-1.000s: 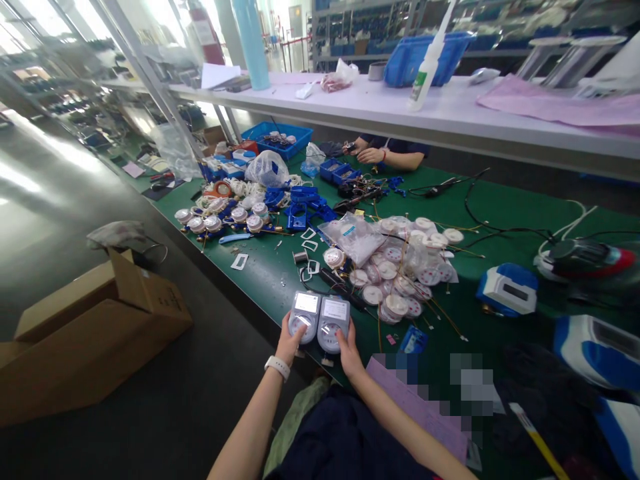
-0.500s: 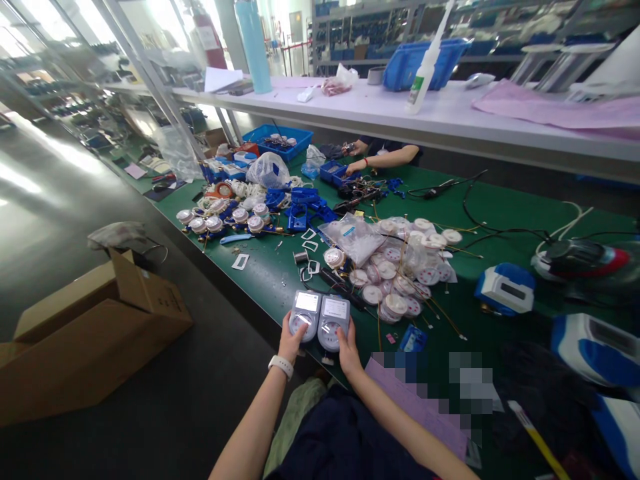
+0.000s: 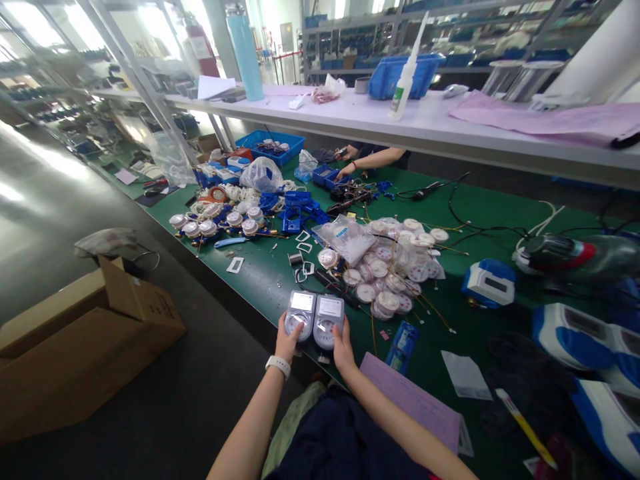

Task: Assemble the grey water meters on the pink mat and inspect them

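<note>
Two grey water meter units (image 3: pixel 301 305) are held side by side over the near edge of the green bench, each with a white label above a round dial. My left hand (image 3: pixel 289 339) is closed around the left unit, its thumb lying on the dial. Gripping the right-hand meter unit (image 3: pixel 329 308) is my right hand (image 3: pixel 344 348), thumb at the dial's right side. A small white connector (image 3: pixel 324 359) hangs below the right unit. Just beyond them lie a black tool (image 3: pixel 333 285) and a heap of round white meter dials (image 3: pixel 383 280) with wires.
Blue-and-white meters (image 3: pixel 490 281) stand on the right. Purple paper (image 3: pixel 415 400) and a blue card (image 3: pixel 403 347) lie near my right forearm. A co-worker's hand (image 3: pixel 346 171) reaches into a blue bin across the bench (image 3: pixel 260 287). An open carton (image 3: pixel 95 333) stands on the left; a shelf (image 3: pixel 325 117) spans above.
The view has shifted slightly, so the bench items appear farther left. Both hands keep their hold on the two meter units, with little other movement.
</note>
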A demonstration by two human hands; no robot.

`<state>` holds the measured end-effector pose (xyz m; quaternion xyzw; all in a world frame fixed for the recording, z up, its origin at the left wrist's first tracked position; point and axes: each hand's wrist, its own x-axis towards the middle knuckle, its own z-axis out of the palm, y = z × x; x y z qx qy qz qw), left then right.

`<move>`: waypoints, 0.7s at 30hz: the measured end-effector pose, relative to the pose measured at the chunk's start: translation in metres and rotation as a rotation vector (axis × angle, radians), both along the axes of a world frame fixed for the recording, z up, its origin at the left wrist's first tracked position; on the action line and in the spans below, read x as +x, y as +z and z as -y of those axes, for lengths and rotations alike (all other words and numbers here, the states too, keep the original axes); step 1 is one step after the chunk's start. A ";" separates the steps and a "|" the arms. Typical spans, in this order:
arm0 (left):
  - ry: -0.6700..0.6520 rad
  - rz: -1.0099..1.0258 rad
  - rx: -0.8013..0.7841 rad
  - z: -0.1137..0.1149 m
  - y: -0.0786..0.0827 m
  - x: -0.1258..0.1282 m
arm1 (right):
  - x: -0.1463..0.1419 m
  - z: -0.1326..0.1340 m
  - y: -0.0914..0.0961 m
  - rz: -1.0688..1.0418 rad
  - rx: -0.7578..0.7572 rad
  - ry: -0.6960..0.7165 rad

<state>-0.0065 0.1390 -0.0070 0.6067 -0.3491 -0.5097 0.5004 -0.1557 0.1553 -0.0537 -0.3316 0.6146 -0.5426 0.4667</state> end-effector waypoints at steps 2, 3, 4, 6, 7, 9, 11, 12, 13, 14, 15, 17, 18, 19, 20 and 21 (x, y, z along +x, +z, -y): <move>-0.004 0.005 -0.003 0.001 0.000 0.000 | 0.000 0.001 0.001 0.000 0.001 0.001; -0.006 0.011 -0.002 0.001 0.000 0.000 | 0.000 0.001 0.002 0.002 -0.001 0.003; -0.009 0.021 -0.001 0.002 0.000 0.000 | 0.000 0.001 0.003 0.004 -0.005 0.004; -0.018 0.045 0.004 0.003 -0.001 0.002 | 0.000 0.002 0.007 0.010 -0.011 0.003; -0.025 0.060 0.006 0.003 -0.002 0.003 | 0.000 0.002 0.009 0.017 -0.010 0.005; -0.033 0.098 0.014 0.002 -0.004 0.004 | -0.001 0.002 0.015 0.032 0.003 0.018; -0.020 0.151 0.028 -0.003 -0.009 0.004 | -0.002 0.002 0.022 0.045 0.025 0.046; -0.005 0.183 0.037 -0.007 -0.012 0.004 | -0.003 0.002 0.026 0.048 0.041 0.059; 0.014 0.215 0.047 -0.014 -0.016 0.003 | -0.004 0.002 0.030 0.052 0.061 0.070; 0.033 0.246 0.060 -0.022 -0.021 0.003 | -0.005 0.001 0.034 0.060 0.080 0.077; 0.053 0.274 0.081 -0.033 -0.026 0.003 | -0.006 0.001 0.038 0.076 0.098 0.082; 0.096 0.311 0.158 -0.061 -0.038 0.007 | -0.010 -0.002 0.044 0.130 0.131 0.084; 0.118 0.320 0.215 -0.078 -0.044 0.011 | -0.013 -0.004 0.046 0.160 0.137 0.085; 0.142 0.322 0.283 -0.097 -0.049 0.016 | -0.017 -0.008 0.048 0.189 0.140 0.087; 0.161 0.322 0.354 -0.117 -0.053 0.022 | -0.021 -0.012 0.050 0.210 0.145 0.088; 0.175 0.327 0.422 -0.137 -0.057 0.028 | -0.026 -0.017 0.051 0.225 0.152 0.089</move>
